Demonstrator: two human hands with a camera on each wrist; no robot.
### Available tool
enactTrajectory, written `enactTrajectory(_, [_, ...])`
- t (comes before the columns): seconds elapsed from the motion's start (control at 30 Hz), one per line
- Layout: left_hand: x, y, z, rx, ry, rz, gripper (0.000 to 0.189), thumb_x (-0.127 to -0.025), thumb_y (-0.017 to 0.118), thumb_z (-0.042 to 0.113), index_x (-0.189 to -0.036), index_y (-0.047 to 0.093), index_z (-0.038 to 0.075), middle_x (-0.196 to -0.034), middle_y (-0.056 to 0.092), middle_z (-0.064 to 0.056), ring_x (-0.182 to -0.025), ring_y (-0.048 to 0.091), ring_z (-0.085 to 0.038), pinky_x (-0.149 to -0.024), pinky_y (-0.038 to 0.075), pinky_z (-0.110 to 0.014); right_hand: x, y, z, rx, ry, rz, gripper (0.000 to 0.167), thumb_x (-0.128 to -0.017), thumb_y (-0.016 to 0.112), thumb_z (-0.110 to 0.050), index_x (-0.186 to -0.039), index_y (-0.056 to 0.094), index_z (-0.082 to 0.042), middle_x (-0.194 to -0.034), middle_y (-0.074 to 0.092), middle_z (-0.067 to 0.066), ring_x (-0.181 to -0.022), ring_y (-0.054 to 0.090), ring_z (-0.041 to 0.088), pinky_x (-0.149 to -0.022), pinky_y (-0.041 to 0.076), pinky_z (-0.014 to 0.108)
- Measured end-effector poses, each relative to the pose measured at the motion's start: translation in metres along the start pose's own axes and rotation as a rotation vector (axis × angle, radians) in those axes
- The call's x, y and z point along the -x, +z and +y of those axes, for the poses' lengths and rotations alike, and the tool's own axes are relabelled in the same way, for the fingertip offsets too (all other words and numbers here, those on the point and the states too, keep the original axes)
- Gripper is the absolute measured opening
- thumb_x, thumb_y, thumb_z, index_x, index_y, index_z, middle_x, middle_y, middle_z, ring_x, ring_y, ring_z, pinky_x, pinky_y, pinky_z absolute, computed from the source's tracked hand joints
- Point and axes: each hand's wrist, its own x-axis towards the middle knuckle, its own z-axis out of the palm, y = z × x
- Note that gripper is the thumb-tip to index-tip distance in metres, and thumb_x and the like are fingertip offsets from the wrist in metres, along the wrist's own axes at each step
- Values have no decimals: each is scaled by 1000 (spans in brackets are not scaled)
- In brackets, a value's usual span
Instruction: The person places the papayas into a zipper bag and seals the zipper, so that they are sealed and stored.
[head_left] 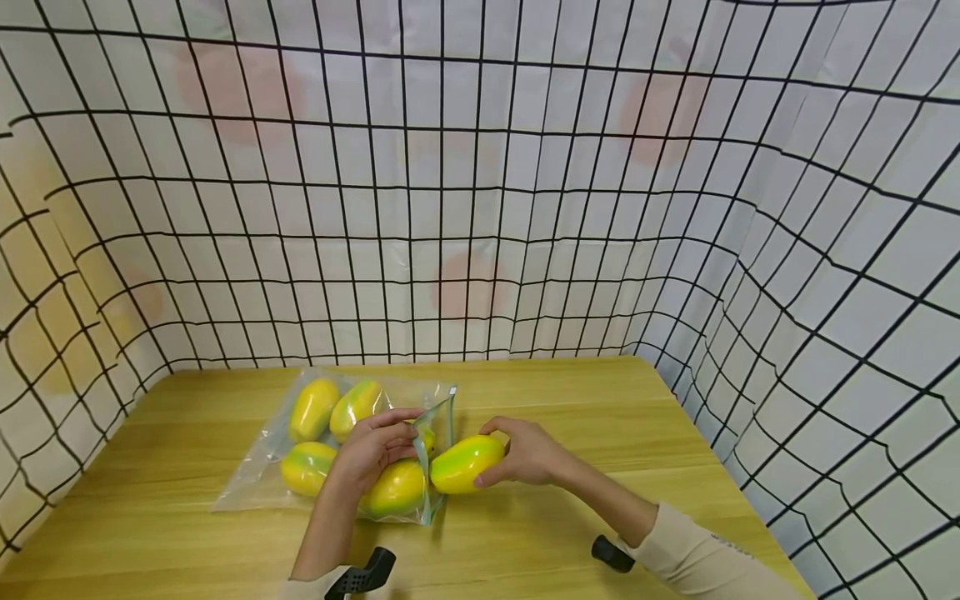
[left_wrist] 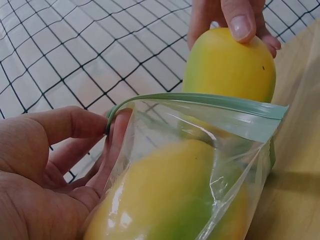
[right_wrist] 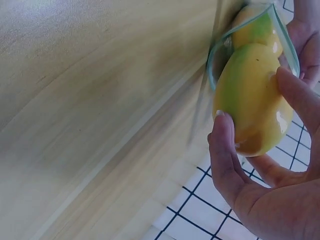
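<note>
A clear zip bag (head_left: 258,475) with a green zip edge lies on the table, holding several yellow-green mangoes, one of them the mango (head_left: 313,408) at its far left. My left hand (head_left: 375,450) pinches the zip edge (left_wrist: 200,101) between thumb and fingers, keeping the mouth apart. In my right hand (head_left: 528,454) is another mango (head_left: 468,464), gripped by its outer end with the thumb and fingers around it. This mango's front end is at the bag's mouth, as the right wrist view shows. Inside, a mango (left_wrist: 170,195) sits close behind the opening.
The wooden table (head_left: 600,400) carries the bag left of its middle. Black netting (head_left: 480,208) over a pale patterned sheet stands at the back and both sides. Black wrist mounts (head_left: 367,575) show at the sleeves.
</note>
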Motion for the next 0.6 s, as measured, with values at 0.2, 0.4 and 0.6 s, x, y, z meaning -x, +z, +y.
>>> enactTrajectory(0.2, [0,2,1,1,-9,20,38,-96,58,-4,-133,59,-11,-93,67,-3,-73,66,-11,-74,62,-26,1,4,-2,14,8,3,69,-70,91,-31,-129,61,-9,-107,67,6,-76,61,15,-62,51,27])
enactTrajectory(0.4, [1,4,1,-17,-11,28,40,-96,58,-4,-134,57,-12,-94,66,-3,-74,67,-11,-75,62,-26,1,9,0,2,19,0,68,-71,90,-33,-128,60,-10,-103,67,5,-74,61,16,-63,50,28])
enactTrajectory(0.6, [1,6,2,-18,-3,30,41,-95,59,-4,-135,56,-13,-96,67,-5,-74,67,-12,-75,62,-26,0,13,1,-1,17,9,68,-71,90,-34,-126,60,-10,-103,66,5,-73,60,15,-63,50,27])
